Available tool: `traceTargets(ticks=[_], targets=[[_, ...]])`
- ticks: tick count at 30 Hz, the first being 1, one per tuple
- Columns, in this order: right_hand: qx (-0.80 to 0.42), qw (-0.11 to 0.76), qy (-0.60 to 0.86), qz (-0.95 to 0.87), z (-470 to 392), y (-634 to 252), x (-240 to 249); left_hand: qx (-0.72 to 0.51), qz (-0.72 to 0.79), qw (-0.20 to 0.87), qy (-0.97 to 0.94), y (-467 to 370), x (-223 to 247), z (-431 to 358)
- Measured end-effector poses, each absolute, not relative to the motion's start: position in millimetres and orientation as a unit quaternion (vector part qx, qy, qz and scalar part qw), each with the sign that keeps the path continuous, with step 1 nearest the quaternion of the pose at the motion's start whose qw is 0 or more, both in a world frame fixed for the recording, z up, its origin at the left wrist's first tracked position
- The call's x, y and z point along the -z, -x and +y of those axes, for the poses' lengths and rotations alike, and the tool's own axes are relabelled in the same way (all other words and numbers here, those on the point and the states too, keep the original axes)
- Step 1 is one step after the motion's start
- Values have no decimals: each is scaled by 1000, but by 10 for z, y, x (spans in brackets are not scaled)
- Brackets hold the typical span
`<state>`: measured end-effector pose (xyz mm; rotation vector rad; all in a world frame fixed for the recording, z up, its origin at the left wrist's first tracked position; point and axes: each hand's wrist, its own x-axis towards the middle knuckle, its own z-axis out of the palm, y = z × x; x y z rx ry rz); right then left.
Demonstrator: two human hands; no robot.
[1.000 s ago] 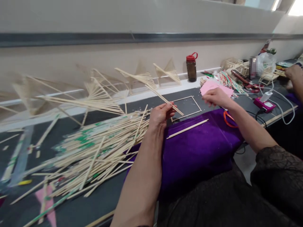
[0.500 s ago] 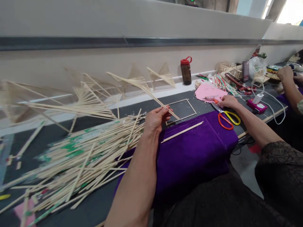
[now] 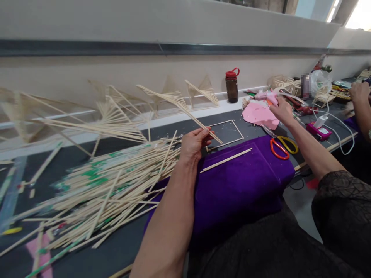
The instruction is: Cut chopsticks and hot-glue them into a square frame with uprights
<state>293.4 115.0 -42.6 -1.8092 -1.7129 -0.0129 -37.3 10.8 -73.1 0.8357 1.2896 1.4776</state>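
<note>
Right hand (image 3: 283,111) shifted back, left hand (image 3: 192,145) unmoved

Past the pink sheet (image 3: 259,116), a pink glue gun (image 3: 271,96) is now gripped in curled fingers. Wooden sticks (image 3: 191,116) are kept pinched in closed left fingertips, well apart; work seems paused.

Long dark-gray worktable (image 3: 123,241) here, with a pale wood edge (image 3: 327,150) along the front. Behind it there's an off-white wall (image 3: 72,69) – plain gray panel (image 3: 116,19) up top, dark horizontal rail (image 3: 116,49) across the middle, white ledge (image 3: 168,120) at table level. Gray floor (image 3: 301,218) peeks out lower right. Super bright window (image 3: 361,17) top right – totally blown out, honestly.
</note>
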Motion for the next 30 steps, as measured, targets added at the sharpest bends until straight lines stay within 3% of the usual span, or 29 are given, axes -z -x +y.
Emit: traceTargets(ticks=[11,18,23,30], targets=[[6,506,525,-685,1111,-2354,315,-620,525,470,-346,414,795,149],[-318,508,460,-655,977,-2164,113,-629,512,480,-335,398,789,162],[-474,517,341,-625,780,-1639,-107,-646,518,470,-306,402,771,166],[-650,431,270,-565,771,-1117,207,-694,482,476,-245,548,738,170]])
